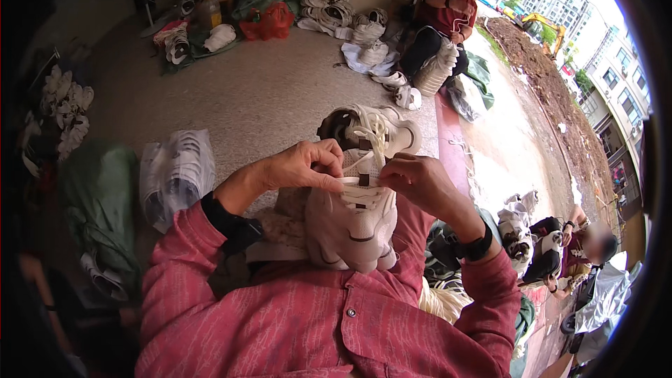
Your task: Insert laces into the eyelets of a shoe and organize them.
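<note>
In front of my body, a white sneaker upper [348, 227] points its toe toward me, with dark trim near its opening. A pale shoelace [352, 180] runs across its eyelet rows, and more lace lies in loose loops over the tongue. My left hand [316, 166] is closed in a pinch on the lace at the left side of the eyelets. On the right side, my right hand [418, 180] also pinches the lace, its fingers curled. Just beyond, another pale shoe piece [402, 137] shows, partly covered by the loops.
Bagged stacked uppers [183, 175] and a green sack [101, 203] stand at left. A hank of pale laces [444, 299] lies by my right side. One co-worker [448, 14] sits at the far right with stacked uppers [437, 68]; another [577, 252] sits at near right.
</note>
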